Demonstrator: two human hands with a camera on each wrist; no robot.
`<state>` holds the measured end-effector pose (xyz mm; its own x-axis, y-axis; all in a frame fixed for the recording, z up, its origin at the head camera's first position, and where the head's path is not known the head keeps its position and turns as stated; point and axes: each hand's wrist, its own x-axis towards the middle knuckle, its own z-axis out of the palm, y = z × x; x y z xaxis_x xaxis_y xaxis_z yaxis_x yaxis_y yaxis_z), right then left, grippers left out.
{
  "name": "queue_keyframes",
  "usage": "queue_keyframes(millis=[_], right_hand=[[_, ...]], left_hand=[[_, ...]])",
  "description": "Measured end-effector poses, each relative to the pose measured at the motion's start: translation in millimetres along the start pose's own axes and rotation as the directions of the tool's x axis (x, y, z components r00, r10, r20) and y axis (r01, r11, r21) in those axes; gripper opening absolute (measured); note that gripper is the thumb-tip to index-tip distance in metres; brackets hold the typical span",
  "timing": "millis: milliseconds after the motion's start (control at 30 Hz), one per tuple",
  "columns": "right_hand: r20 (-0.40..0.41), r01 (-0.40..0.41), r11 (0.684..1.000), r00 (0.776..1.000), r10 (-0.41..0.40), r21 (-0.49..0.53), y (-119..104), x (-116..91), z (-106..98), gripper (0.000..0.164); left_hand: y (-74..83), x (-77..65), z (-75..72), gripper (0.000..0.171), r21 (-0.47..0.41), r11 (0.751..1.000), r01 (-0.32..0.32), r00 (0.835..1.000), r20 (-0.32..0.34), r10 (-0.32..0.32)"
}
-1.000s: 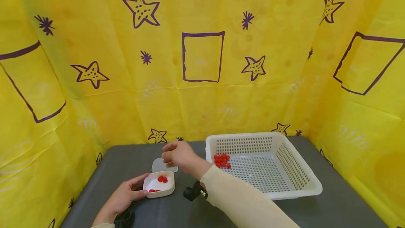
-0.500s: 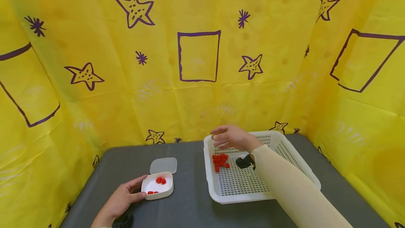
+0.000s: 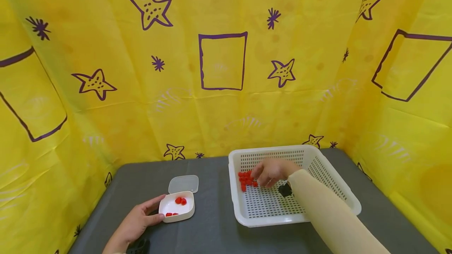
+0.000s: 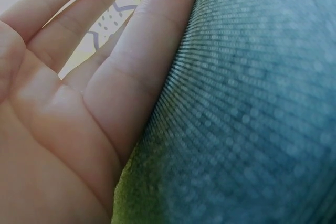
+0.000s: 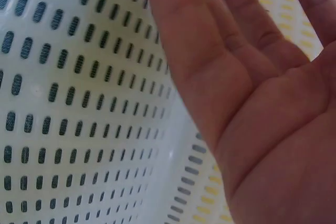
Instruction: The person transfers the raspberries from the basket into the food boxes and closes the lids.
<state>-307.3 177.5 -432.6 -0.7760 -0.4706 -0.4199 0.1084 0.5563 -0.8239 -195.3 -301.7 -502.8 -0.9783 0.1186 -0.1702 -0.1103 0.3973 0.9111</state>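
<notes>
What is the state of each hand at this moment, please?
Left hand: holding the small white box between thumb and fingers.
Right hand: fingers bent at the red pieces; whether it grips one cannot be told.

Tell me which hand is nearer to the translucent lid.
Left. The left hand holds the small white box, just front-left of the translucent lid. The right hand is farther away, to the lid's right, by the red pieces in the white basket.

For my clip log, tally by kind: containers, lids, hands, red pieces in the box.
Containers: 2 (basket, box)
Lid: 1
Hands: 2 (left hand, right hand)
Red pieces seen in box: 4
Total: 9
Red pile in basket partly hidden, uncounted.
</notes>
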Motion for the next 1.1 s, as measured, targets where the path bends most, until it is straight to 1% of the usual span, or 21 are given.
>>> queue_keyframes(millis=[100, 233, 433, 567, 667, 733, 800, 867, 933, 967, 1033, 1100], right_hand=[[-0.010, -0.028, 0.998, 1.000, 0.028, -0.061, 2, 4, 6, 0.032], [-0.022, -0.069, 0.993, 0.998, 0.067, -0.093, 4, 7, 11, 0.030], [-0.033, -0.086, 0.983, 0.996, 0.082, -0.162, 4, 10, 16, 0.020], [-0.055, -0.083, 0.961, 0.996, 0.072, -0.262, 1, 10, 20, 0.012], [-0.084, -0.078, 0.936, 0.995, 0.052, -0.344, -1, 10, 21, 0.008], [-0.100, -0.075, 0.923, 0.994, 0.040, -0.378, -1, 11, 21, 0.008], [-0.111, -0.069, 0.917, 0.993, 0.027, -0.392, 1, 12, 20, 0.010], [-0.119, -0.061, 0.918, 0.993, 0.015, -0.391, 3, 12, 18, 0.011], [-0.129, -0.049, 0.933, 0.992, 0.003, -0.357, 6, 13, 15, 0.011], [-0.136, -0.039, 0.945, 0.991, -0.006, -0.326, 7, 13, 13, 0.010], [-0.152, -0.001, 0.978, 0.988, -0.031, -0.206, 9, 12, 8, 0.010], [-0.178, 0.058, 0.997, 0.982, -0.066, -0.049, 8, 11, 1, 0.011]], left_hand=[[-1.5, 1.0, -0.6, 0.071, -0.006, 1.000, -0.004, 1.000, 0.011, 0.004], [-4.5, 1.4, -0.3, 0.071, -0.009, 1.000, 0.002, 1.000, 0.017, -0.001], [-5.0, 0.6, -0.3, 0.072, -0.009, 1.000, -0.001, 1.000, 0.025, 0.001], [-4.0, 1.6, -1.1, 0.072, -0.011, 1.000, -0.005, 1.000, 0.030, 0.006], [-3.8, 2.2, -1.8, 0.072, -0.009, 1.000, -0.010, 1.000, 0.030, 0.010], [-3.8, 2.4, -2.1, 0.072, -0.007, 1.000, -0.013, 1.000, 0.027, 0.013], [-3.7, 2.4, -2.3, 0.072, -0.005, 1.000, -0.013, 1.000, 0.025, 0.013], [-3.7, 2.2, -2.4, 0.072, -0.002, 1.000, -0.013, 1.000, 0.025, 0.013], [-3.6, 1.7, -2.5, 0.072, 0.001, 1.000, -0.010, 1.000, 0.025, 0.010], [-3.7, 1.4, -2.5, 0.072, 0.004, 1.000, -0.009, 1.000, 0.025, 0.009], [-3.5, 0.8, -2.4, 0.072, 0.008, 1.000, -0.008, 1.000, 0.023, 0.008], [-3.0, 0.2, -2.3, 0.072, 0.006, 1.000, -0.009, 1.000, 0.025, 0.009]])
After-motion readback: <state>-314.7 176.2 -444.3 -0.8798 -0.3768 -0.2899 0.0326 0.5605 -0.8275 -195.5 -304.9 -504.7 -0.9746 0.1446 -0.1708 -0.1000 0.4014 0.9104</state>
